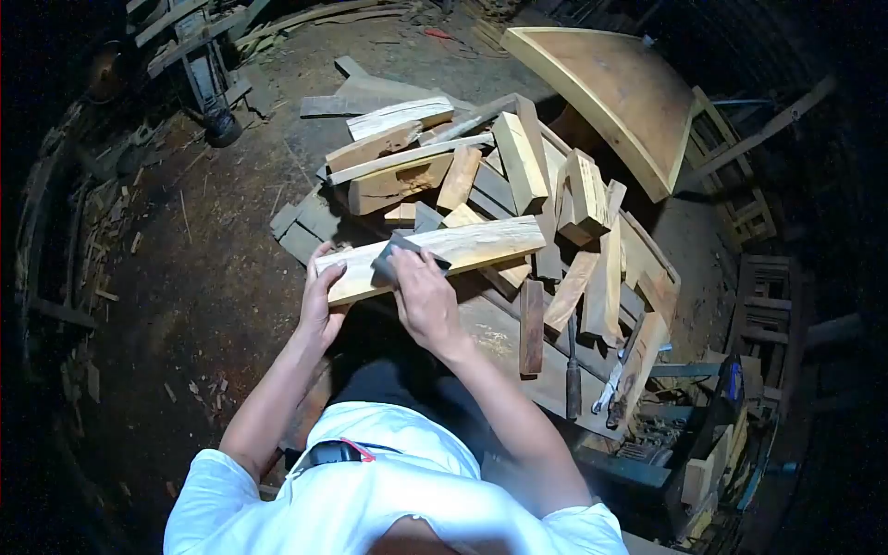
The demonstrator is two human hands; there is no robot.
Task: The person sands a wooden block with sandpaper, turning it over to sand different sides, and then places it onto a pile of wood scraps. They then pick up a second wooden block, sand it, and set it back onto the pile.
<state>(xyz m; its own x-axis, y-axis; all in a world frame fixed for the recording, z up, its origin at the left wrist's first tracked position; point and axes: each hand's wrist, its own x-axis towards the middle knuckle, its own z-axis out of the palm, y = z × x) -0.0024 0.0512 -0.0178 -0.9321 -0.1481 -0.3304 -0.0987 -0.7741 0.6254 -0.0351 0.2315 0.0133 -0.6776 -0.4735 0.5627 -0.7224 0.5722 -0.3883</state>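
Note:
A long pale wooden plank (481,244) lies across the near edge of a heap of offcuts. My left hand (322,301) grips its left end from below. My right hand (424,294) presses a dark grey sheet, apparently sandpaper (393,257), flat onto the plank's top face near the left end. Both forearms reach forward from my white shirt.
Several wood offcuts (462,166) are heaped on a worn workbench (499,347). A chisel (573,379) and other hand tools lie at the bench's right. A large curved wooden panel (620,88) stands behind. Dirt floor with wood chips spreads to the left; wooden frames (749,199) sit at right.

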